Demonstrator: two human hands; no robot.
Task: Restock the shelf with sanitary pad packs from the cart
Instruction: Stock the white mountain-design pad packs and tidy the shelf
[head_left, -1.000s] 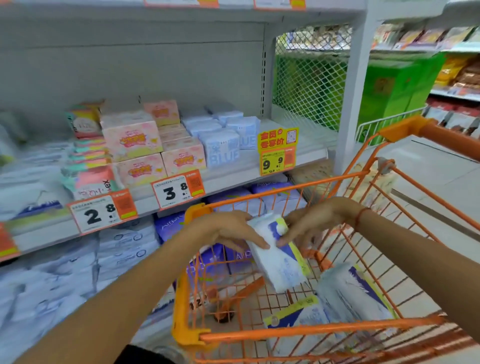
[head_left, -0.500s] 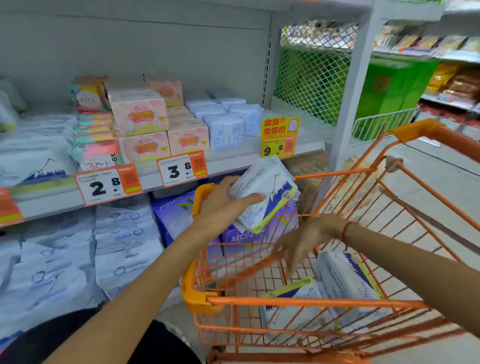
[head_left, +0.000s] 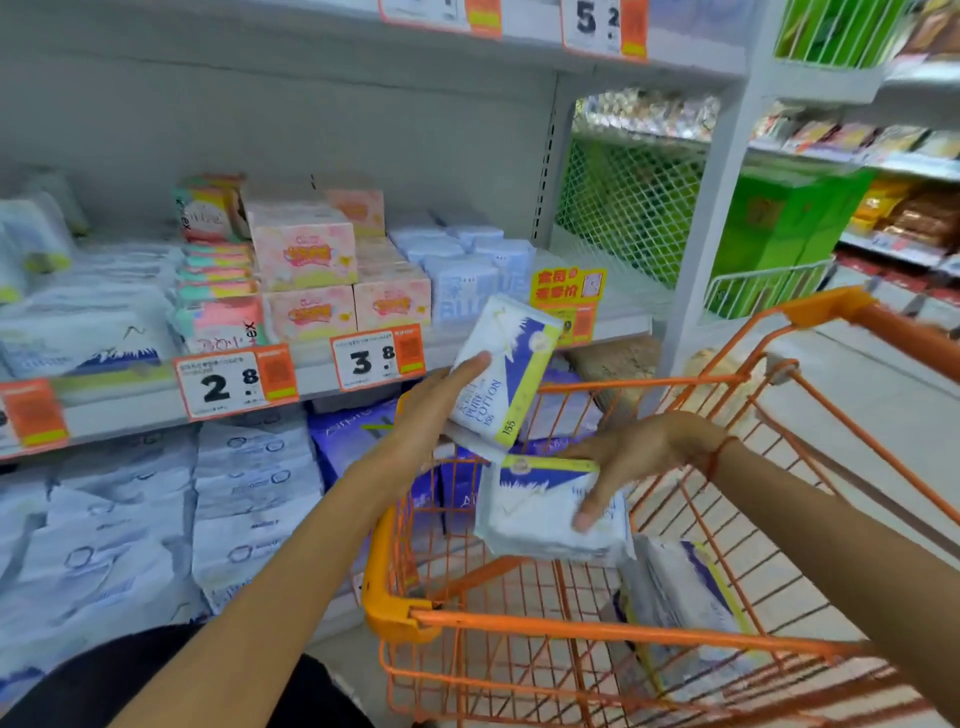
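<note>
The shelf (head_left: 311, 371) lay to the left, stocked. The left hand (head_left: 431, 415), nearer to it, gripped a pad pack (head_left: 506, 371) raised with its long axis tilted upright. To the right, the right hand (head_left: 631, 457) clutched a second pack (head_left: 540, 514) lying flat above the cart (head_left: 571, 623).

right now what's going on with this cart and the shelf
A person is restocking a store shelf from an orange cart. The left hand holds a white and blue pad pack raised toward the shelf, while the right hand grips a second pack above the cart. Another pack lies inside.
</note>
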